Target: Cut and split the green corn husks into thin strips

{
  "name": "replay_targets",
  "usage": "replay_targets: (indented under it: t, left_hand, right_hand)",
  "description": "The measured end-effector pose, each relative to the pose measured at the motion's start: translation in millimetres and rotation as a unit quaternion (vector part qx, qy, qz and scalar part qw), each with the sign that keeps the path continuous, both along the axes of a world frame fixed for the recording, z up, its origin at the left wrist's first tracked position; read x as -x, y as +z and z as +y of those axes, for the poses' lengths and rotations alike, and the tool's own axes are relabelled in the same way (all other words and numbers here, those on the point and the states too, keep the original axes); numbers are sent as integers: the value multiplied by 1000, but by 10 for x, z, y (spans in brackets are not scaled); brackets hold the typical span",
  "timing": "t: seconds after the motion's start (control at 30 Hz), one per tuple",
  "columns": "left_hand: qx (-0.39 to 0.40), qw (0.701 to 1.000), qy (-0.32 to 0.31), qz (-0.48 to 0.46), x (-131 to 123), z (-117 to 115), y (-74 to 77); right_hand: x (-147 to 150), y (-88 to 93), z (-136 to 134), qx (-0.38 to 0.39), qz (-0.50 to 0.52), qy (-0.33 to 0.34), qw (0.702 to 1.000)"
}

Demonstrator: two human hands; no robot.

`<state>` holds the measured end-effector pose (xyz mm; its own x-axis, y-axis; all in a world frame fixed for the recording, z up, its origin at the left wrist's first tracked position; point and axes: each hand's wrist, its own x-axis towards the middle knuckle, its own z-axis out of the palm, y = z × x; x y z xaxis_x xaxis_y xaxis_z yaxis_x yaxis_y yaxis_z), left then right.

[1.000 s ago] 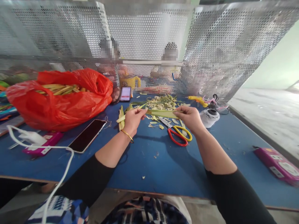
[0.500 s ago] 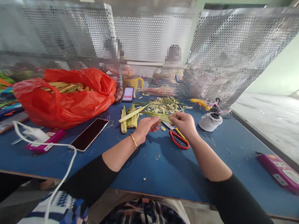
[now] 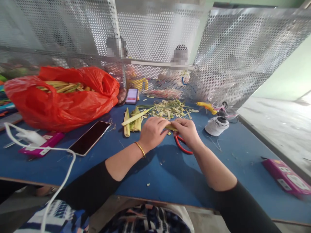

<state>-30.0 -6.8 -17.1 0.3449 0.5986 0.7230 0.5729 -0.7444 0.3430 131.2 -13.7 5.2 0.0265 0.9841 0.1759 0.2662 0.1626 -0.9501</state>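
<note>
Since a short strip is presumably steadier pinched from both sides, your left hand [image 3: 154,132] and right hand [image 3: 186,129] grip the yellow-green strip [image 3: 171,127] between close fingertips, above the table [image 3: 167,181], beside the red scissor handle [image 3: 185,151].

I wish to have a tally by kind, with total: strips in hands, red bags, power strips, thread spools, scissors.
Held yellowish strip: 1
Red bag: 1
Purple power strips: 2
White thread spool: 1
Scissors, partly hidden: 1
Total: 6

blue table [image 3: 150,171] under red bag [image 3: 75,111], phone [image 3: 89,138], scissors [image 3: 179,147], plant scraps [image 3: 167,109]
</note>
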Motion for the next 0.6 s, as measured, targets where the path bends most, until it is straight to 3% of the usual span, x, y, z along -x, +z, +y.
replay_targets:
  t: [0.07,0.17,0.27,0.4,0.6]
  left_hand:
    - [40,999,0,-15,-16,-8,-18]
    - [156,978,-24,-137,-35,-26,22]
    - [291,910,-100,-279,-52,-68,110]
    - [400,821,-139,-384,-81,-112,166]
    - [461,769,-103,-431,-89,-76,134]
  right_hand:
    - [13,-1,-4,16,21,10,1000]
    - [-11,67,-3,4,92,2,996]
    - [-24,139,-23,-53,136,38,989]
    - [43,110,-67,-12,170,99,980]
    - [134,27,-74,10,196,36,980]
